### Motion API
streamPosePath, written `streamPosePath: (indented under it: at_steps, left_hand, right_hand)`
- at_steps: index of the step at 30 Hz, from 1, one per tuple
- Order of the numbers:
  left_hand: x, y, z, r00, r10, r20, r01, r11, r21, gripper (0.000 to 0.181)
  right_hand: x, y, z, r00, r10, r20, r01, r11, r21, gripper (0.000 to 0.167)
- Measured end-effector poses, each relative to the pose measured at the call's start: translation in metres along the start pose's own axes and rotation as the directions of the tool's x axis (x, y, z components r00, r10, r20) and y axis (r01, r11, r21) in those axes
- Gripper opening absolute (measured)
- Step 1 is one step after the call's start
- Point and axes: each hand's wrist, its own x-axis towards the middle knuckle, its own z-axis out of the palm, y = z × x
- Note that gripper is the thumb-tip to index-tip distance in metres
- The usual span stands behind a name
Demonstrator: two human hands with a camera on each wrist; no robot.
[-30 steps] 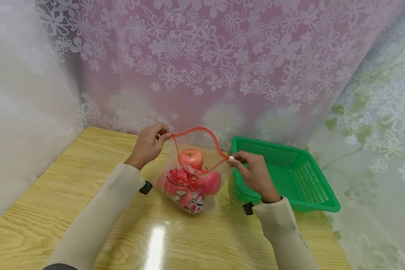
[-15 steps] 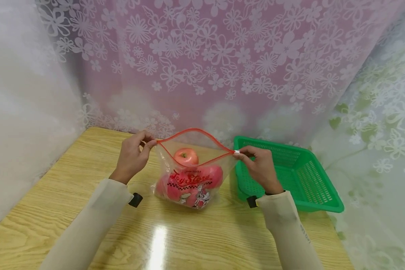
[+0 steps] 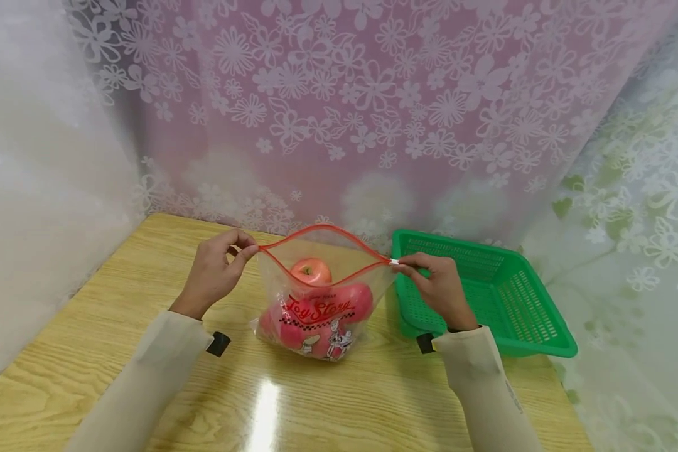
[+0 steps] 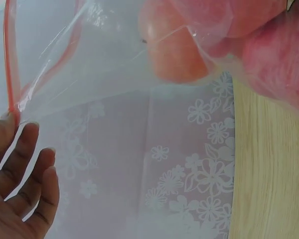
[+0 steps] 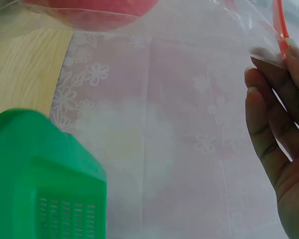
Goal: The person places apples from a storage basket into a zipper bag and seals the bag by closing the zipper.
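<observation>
A clear zip bag (image 3: 316,314) with red "Toy Story" print and a red zip rim sits on the wooden table, its mouth spread wide. Inside are several red apples (image 3: 312,272), one of them high up near the opening. My left hand (image 3: 211,270) pinches the left end of the rim between thumb and forefinger. At the other end, by the white slider (image 3: 393,262), my right hand (image 3: 437,282) pinches the rim. In the left wrist view the left fingers (image 4: 27,149) hold the bag's corner, with apples (image 4: 179,55) hanging in the film beyond.
A green plastic basket (image 3: 486,289) with slotted walls stands on the right of the table (image 3: 203,402), just beyond my right hand. A pink flowered curtain (image 3: 339,125) hangs behind the table's back edge.
My left hand has moved left and somewhat down, and my right hand slightly right. The bag's rim is stretched wider between them, and its printed front now faces me more squarely.
</observation>
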Motion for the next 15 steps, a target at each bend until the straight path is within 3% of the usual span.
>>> streamPosePath:
  at_steps: [5, 11, 15]
  left_hand:
    - [0.002, 0.001, -0.009, 0.991, -0.049, 0.126, 0.046, 0.999, 0.026, 0.012]
    - [0.014, 0.006, -0.019, 0.952, -0.085, 0.294, 0.065, 0.995, 0.075, 0.024]
    - [0.026, 0.019, -0.023, 0.933, -0.079, 0.352, 0.041, 0.993, 0.115, 0.027]
  right_hand:
    - [-0.002, -0.004, 0.0, 0.999, -0.051, -0.005, 0.051, 0.997, 0.055, 0.014]
    - [-0.003, 0.0, 0.002, 0.993, -0.112, -0.026, 0.114, 0.989, 0.094, 0.017]
    - [-0.005, 0.005, 0.004, 0.989, -0.144, -0.036, 0.147, 0.983, 0.11, 0.02]
